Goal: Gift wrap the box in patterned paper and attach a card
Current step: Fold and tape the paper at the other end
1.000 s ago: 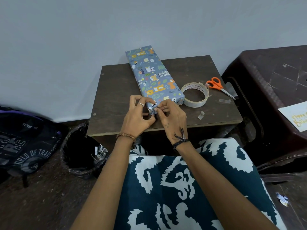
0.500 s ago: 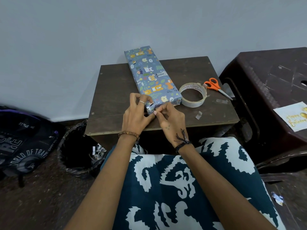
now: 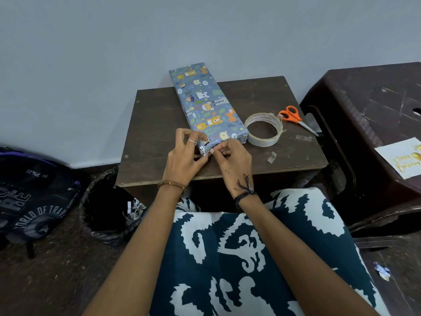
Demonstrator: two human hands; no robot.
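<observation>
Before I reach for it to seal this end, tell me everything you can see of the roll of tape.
The roll of tape is a wide, thin ring of clear to whitish tape, with printed lettering on its inner face. It lies flat on its side on the dark brown table, hollow centre up, close by the near right corner of the wrapped box, with the orange-handled scissors just right of it. Neither hand touches it. A loose tab seems to stick up at its far edge.

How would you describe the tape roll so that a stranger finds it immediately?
On the small brown table, look right of the wrapped box. The tape roll lies flat between the box and the orange scissors: the only ring there, pale and translucent.
</observation>
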